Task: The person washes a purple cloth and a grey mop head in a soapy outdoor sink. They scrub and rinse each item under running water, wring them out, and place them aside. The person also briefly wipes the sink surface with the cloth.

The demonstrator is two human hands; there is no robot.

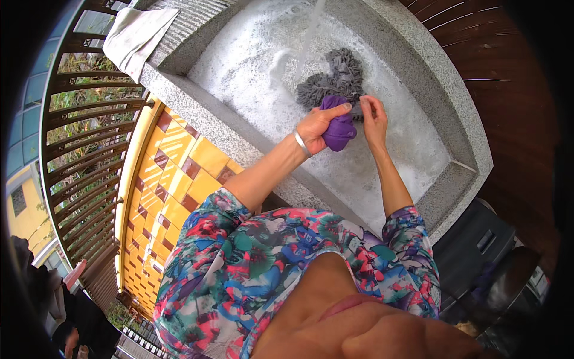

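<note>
Bunched purple cloth is gripped in my left hand, its thumb pressed across the top. Just beyond it, a dark grey shaggy textile, perhaps a mop head, lies in sudsy water. My right hand is beside that textile's near end, fingers bent close together; whether they pinch any of it cannot be made out. Water and foam fill the bottom of a grey stone sink. From the top of the view a stream of water falls into it.
A white cloth hangs over the sink's left corner by the ribbed stone washboard. Dark railings and a yellow-and-brown tiled floor run along the left. A dark grey bin-like container stands at lower right. Dark clothes appear at lower left.
</note>
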